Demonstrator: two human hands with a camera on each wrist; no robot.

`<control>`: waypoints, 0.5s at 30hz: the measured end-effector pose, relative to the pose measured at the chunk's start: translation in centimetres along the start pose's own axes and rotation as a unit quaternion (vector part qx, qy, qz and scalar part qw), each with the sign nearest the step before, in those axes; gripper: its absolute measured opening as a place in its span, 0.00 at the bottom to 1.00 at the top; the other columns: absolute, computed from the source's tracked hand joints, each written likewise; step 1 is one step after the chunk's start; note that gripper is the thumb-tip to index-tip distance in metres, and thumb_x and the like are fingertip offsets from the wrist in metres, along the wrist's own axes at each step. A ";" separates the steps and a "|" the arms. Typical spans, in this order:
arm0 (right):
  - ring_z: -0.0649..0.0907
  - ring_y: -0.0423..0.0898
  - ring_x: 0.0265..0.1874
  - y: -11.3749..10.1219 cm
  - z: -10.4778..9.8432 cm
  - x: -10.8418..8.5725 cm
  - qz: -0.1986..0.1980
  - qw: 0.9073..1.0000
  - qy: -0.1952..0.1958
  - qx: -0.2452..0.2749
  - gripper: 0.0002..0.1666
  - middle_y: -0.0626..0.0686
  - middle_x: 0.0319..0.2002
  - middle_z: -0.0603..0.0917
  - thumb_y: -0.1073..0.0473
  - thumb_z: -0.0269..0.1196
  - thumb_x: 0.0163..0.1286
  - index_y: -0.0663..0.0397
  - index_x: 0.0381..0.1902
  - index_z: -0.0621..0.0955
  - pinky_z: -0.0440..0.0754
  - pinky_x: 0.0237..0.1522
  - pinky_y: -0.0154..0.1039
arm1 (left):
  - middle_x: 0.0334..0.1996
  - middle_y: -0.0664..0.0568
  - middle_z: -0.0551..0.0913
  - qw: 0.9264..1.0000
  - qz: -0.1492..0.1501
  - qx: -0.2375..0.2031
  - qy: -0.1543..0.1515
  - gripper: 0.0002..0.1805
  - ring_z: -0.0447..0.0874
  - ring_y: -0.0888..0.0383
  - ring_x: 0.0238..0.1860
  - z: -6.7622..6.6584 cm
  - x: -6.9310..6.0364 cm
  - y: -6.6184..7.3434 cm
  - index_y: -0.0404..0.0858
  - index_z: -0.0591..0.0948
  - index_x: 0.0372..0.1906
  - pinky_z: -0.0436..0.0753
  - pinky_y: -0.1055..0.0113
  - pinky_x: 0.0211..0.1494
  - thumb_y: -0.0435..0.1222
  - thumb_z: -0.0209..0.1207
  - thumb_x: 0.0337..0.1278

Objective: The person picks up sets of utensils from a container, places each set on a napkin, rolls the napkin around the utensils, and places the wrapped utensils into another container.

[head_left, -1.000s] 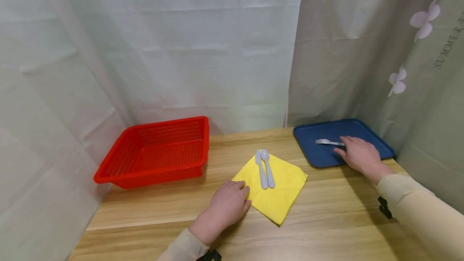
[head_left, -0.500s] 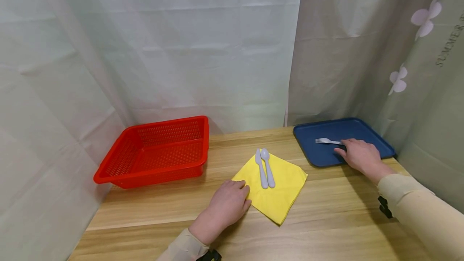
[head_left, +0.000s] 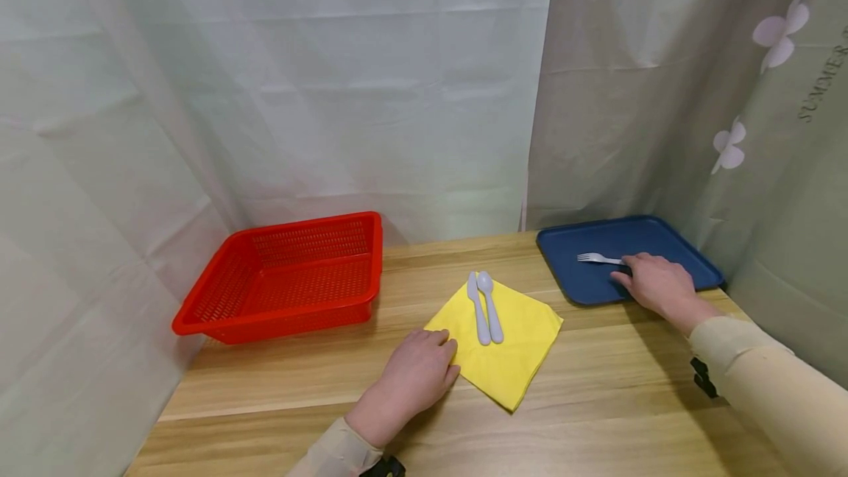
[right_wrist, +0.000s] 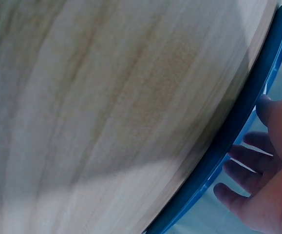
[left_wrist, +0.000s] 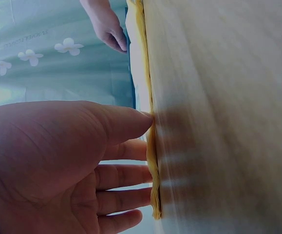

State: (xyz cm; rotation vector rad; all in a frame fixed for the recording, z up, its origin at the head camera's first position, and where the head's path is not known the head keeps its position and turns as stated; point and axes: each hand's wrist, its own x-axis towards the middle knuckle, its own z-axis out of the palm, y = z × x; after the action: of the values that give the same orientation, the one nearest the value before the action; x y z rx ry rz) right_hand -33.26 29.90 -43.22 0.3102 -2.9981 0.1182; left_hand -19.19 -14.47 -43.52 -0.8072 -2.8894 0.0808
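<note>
R hand (head_left: 659, 284) lower, fork (head_left: 596, 258) grip unclear; L hand (head_left: 416, 370) loose on napkin (head_left: 526, 337) nr bskt (head_left: 298, 317)

L grip (head_left: 420, 368) at edge of yellow napkin (head_left: 526, 322) w/ knife (head_left: 478, 311) & spoon (head_left: 492, 311), R grip (head_left: 659, 283) by fork (head_left: 596, 258) on blue tray (head_left: 583, 289).

A red perforated plastic basket (head_left: 285, 320) sits lower left on a wood-grain table (head_left: 265, 397); pale curtains (head_left: 331, 94) hang behind, pink flowers (head_left: 770, 32) printed upper right.
</note>
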 end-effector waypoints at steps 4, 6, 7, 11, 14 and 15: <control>0.80 0.77 0.62 0.0 0.1 0.1 -0.004 1.000 -0.001 -0.001 0.33 0.76 0.64 0.81 0.46 0.64 0.84 0.71 0.69 0.80 0.80 0.58 0.75 | 0.58 0.45 0.88 1.000 0.001 0.000 0.000 0.16 0.88 0.47 0.60 0.1 0.0 0.0 0.39 0.89 0.54 0.82 0.48 0.71 0.46 0.70 0.73; 0.80 0.76 0.60 0.0 0.1 0.1 -0.003 1.000 -0.003 -0.001 0.33 0.75 0.63 0.81 0.46 0.64 0.84 0.70 0.69 0.80 0.80 0.57 0.75 | 0.58 0.45 0.88 1.000 0.000 -0.001 -0.002 0.16 0.88 0.47 0.60 0.1 0.0 0.0 0.39 0.89 0.54 0.82 0.48 0.71 0.46 0.70 0.73; 0.80 0.76 0.59 -0.1 0.1 0.1 -0.003 1.000 -0.004 -0.001 0.32 0.75 0.62 0.81 0.47 0.64 0.84 0.70 0.69 0.81 0.80 0.57 0.75 | 0.58 0.45 0.88 1.000 0.000 -0.002 -0.003 0.16 0.88 0.47 0.60 0.1 0.0 0.0 0.39 0.89 0.54 0.82 0.48 0.71 0.46 0.70 0.73; 0.80 0.73 0.56 -0.2 0.0 0.0 -0.003 1.000 -0.004 -0.004 0.29 0.73 0.59 0.81 0.49 0.66 0.83 0.69 0.67 0.82 0.79 0.56 0.74 | 0.58 0.45 0.88 1.000 0.000 -0.002 -0.005 0.16 0.88 0.47 0.59 0.1 0.1 0.0 0.39 0.89 0.54 0.82 0.48 0.71 0.46 0.71 0.73; 0.81 0.72 0.53 -0.5 -0.2 -0.2 -0.006 1.000 0.001 -0.006 0.27 0.72 0.56 0.82 0.51 0.68 0.82 0.70 0.65 0.83 0.80 0.54 0.73 | 0.58 0.45 0.88 1.000 0.000 -0.001 -0.004 0.16 0.88 0.47 0.60 0.1 0.1 0.0 0.39 0.89 0.54 0.82 0.48 0.71 0.46 0.71 0.73; 0.81 0.72 0.51 -0.5 -0.3 -0.2 -0.007 1.000 0.004 -0.006 0.27 0.72 0.55 0.82 0.52 0.68 0.81 0.70 0.64 0.84 0.81 0.52 0.72 | 0.58 0.45 0.89 1.000 0.001 -0.001 -0.004 0.17 0.88 0.47 0.59 0.2 0.1 -0.1 0.39 0.89 0.54 0.82 0.48 0.71 0.46 0.71 0.73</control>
State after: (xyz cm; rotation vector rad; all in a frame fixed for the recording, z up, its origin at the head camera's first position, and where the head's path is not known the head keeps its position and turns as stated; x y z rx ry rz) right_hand -32.90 29.47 -42.91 0.3296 -2.9866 0.1001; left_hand -19.35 -14.47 -43.65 -0.8109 -2.8959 0.0822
